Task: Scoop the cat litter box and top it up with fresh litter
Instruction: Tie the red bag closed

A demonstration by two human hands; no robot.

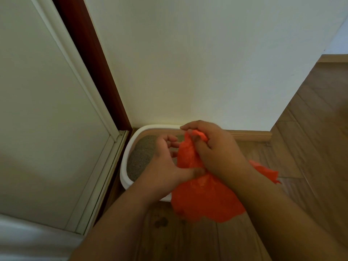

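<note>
A white litter box (125, 153) holding grey litter (140, 157) stands on the floor in the corner between door and wall. Above it I hold a crumpled orange plastic bag (199, 196) with both hands. My right hand (216, 149) grips the bag's upper edge, fingers curled round the plastic. My left hand (167, 162) pinches the bag lower down, its thumb pressed into the orange film and its fingers curled beside it. The bag and my hands hide the right half of the box. No scoop shows.
A white door (47, 119) with a dark red frame (90, 63) stands at left. A white wall (197, 63) rises behind the box, with a wooden skirting board (250, 135). Wood floor (310, 129) stretches to the right and toward me.
</note>
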